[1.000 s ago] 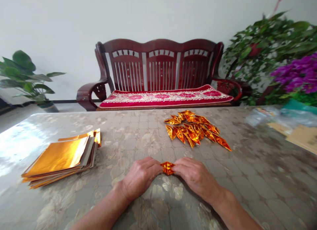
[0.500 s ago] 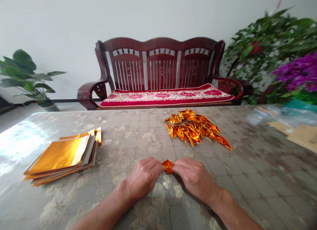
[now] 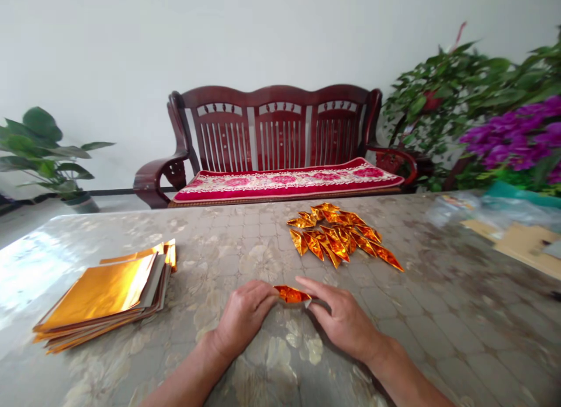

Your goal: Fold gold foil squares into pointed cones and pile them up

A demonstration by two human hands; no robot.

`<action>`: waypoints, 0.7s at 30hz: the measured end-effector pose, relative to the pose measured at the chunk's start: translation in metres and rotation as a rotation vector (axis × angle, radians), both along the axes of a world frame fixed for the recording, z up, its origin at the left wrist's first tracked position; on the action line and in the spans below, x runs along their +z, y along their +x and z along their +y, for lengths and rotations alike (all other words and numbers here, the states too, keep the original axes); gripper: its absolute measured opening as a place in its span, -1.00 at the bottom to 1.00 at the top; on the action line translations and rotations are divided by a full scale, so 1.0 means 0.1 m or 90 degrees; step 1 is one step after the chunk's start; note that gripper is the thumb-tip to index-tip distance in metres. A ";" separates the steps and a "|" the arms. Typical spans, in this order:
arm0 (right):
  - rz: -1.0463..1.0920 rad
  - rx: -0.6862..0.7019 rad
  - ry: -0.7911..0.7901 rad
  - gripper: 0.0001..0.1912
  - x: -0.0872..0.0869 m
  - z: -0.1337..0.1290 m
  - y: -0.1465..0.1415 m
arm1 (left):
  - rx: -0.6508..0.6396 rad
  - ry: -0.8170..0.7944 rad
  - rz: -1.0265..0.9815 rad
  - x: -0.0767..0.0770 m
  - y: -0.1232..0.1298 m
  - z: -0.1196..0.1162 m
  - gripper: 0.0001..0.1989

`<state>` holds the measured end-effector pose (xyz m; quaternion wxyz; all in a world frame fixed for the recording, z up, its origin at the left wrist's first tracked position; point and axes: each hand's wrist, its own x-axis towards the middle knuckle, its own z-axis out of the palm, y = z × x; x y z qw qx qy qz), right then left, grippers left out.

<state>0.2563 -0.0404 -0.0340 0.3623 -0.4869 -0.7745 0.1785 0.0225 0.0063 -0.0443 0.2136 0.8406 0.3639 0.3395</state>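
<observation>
**One crinkled gold foil fold [image 3: 291, 294] pinched above a glossy patterned table [image 3: 438, 343]**

The narrow, pointed fold of shiny orange-gold foil sits near the table's front edge, centred between the person's two bare hands. The left hand [image 3: 243, 319] rests on the table, its fingertips pressed together on the fold's left end. The right hand [image 3: 342, 319] is open, with its fingers spread and extended. Its fingertips are right beside the fold's right end, and a small pale silvery edge shows there, but it is hard to tell whether that hand touches the foil.

Ahead and to the right, a loose heap of pointed gold foil folds [image 3: 335, 235] lies well apart from both hands, its creased, mirror-bright pieces overlapping at varied angles. To the left, a squared stack of flat gold foil sheets [image 3: 99, 296] sits with silvery-grey edges showing along its sides. The table's slick, beige-grey surface carries a tile-and-floral pattern and throws a bright glare at the left.

Beyond the table stands a dark red wooden bench [image 3: 280, 121] with slatted backrests and a crimson floral cushion [image 3: 284, 185]. A leafy green potted plant [image 3: 44, 162] stands to its left, and magenta flowers [image 3: 512, 141] show among green foliage [image 3: 447, 103] to its right.
</observation>
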 end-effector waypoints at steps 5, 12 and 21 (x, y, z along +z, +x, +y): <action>0.044 -0.039 -0.051 -0.53 -0.02 0.01 0.03 | 0.003 -0.010 0.002 -0.02 0.01 0.01 -0.82; 0.052 -0.022 -0.042 -0.72 0.02 0.02 0.03 | -0.012 0.046 0.015 -0.04 0.01 0.00 -0.82; 0.101 -0.100 -0.037 -0.77 -0.03 0.06 0.02 | -0.047 0.051 -0.016 -0.04 -0.01 -0.03 -0.83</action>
